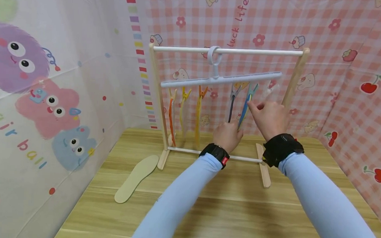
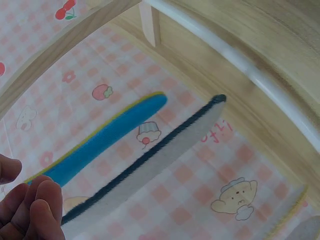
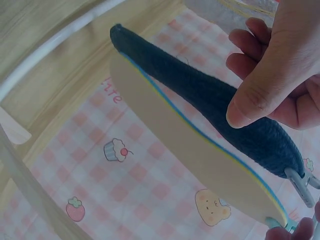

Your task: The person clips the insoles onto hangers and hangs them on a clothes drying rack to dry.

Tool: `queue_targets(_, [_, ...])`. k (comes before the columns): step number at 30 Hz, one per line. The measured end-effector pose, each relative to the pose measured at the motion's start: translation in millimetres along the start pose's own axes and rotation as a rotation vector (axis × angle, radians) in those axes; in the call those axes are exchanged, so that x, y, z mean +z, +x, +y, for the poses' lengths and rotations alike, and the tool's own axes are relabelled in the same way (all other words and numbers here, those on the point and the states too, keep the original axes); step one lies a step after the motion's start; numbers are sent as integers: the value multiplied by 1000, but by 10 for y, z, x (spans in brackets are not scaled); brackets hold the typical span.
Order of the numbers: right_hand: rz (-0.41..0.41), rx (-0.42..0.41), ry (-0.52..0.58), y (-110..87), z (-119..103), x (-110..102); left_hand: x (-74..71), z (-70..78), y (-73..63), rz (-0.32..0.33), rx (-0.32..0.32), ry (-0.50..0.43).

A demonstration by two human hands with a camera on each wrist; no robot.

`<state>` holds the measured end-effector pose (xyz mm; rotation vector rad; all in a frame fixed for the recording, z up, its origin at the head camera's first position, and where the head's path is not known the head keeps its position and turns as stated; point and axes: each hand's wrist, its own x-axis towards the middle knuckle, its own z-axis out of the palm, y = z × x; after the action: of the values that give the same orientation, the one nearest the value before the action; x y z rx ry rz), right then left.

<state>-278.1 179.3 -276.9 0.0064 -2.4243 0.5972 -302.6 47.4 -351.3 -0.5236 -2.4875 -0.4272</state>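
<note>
A teal clothespin (image 1: 253, 89) under the hanger (image 1: 243, 78) bears a blue insole (image 2: 110, 135) with a yellow edge and beige back. My right hand (image 1: 270, 117) pinches that clothespin, its fingertips (image 3: 302, 229) beside the insole's top end. To the left, a grey clothespin (image 1: 234, 91) holds a dark fuzzy insole (image 3: 195, 90). My left hand (image 1: 227, 136) is lower down by these two insoles, fingers loosely bent and thumb apart in the left wrist view. In the right wrist view its thumb overlaps the dark insole; contact cannot be told.
The hanger hangs tilted, right end higher, from the rack's white top bar (image 1: 260, 51). Orange (image 1: 172, 121) and yellow insoles (image 1: 198, 119) hang at left on clothespins. A beige insole (image 1: 136, 178) lies on the wooden table (image 1: 224, 212), left of the rack.
</note>
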Motion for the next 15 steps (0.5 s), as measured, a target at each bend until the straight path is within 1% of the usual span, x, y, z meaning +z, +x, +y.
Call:
queue_targets(5, [-20,3,-2,-96,41,26,18,-50,-58,-22,10,-35])
queue_targets(10, [-47,24,-16,-227,113,90,29,-114,-133,-27,16,-75])
queue_targets(12, [-54,26,-17,-280,152,129,36,-141,-160,-31,24,-78])
queue_targets(15, [-68,17,-18,-360,210,186,49,-183,-198,-54,25,-66])
